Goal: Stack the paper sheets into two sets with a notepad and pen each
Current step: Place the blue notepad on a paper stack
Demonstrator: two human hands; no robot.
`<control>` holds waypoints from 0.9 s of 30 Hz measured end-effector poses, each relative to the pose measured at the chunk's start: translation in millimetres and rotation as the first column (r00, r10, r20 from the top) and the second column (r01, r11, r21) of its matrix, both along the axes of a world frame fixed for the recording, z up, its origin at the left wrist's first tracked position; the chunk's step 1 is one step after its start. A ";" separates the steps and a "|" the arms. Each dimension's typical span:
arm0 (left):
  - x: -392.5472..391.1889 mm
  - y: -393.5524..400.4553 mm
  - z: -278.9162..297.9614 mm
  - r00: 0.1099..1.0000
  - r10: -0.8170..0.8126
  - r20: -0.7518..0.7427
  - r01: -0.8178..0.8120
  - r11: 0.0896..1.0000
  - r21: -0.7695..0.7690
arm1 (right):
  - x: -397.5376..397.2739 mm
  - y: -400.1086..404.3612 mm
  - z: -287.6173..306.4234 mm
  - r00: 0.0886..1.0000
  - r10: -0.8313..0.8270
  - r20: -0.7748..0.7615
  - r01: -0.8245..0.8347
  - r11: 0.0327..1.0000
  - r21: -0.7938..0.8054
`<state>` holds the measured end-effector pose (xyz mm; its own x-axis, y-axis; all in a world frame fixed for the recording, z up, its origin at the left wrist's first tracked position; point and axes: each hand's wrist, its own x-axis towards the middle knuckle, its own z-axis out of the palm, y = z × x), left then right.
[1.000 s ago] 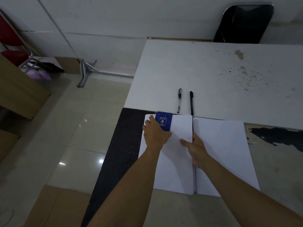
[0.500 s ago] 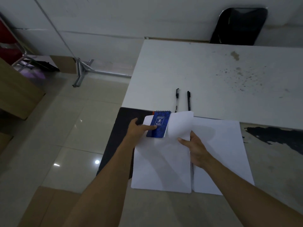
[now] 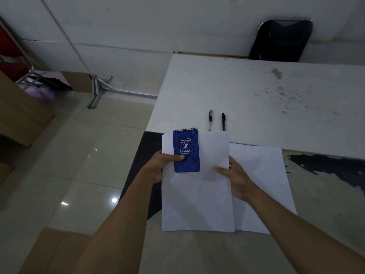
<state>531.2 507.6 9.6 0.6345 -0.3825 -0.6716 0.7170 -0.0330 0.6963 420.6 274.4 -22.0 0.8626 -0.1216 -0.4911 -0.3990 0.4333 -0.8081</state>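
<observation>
Left hand (image 3: 158, 167): lower centre of the frame, gripping the left edge of the left paper stack, thumb pressed onto the lower part of the blue notepad and pinning it to the sheets.
Right hand (image 3: 235, 176): just right of centre, closed on the right edge of the same stack, thumb on top, fingers hidden beneath.
Left paper stack (image 3: 197, 198): white sheets at centre, held between both hands, right edge overlapping the neighbouring stack.
Blue notepad (image 3: 186, 150): upright on the upper left part of the held stack, spiral binding at the top, projecting slightly past the paper's top edge.
Right paper stack (image 3: 262, 180): flat on the worn grey tabletop (image 3: 325, 204), right of centre, partly under the held sheets.
Two pens (image 3: 210, 120): side by side, roughly parallel, on the white table (image 3: 256, 99) just above the held stack; lower ends hidden behind the paper.
Black chair (image 3: 280, 40): upper right of the frame, beyond the white table's far edge.
Cardboard (image 3: 19, 107): left edge of the frame, on the tiled floor.
</observation>
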 end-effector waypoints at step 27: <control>-36.0 -46.3 60.6 0.957 0.146 0.249 -0.093 0.973 -0.213 | -40.0 -49.4 74.9 0.999 -0.015 0.049 0.020 0.994 -0.107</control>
<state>495.1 461.4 70.2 0.8266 -0.4007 -0.3953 0.4994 0.1982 0.8434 380.6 224.9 52.9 0.8820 -0.1868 -0.4327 -0.3521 0.3491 -0.8684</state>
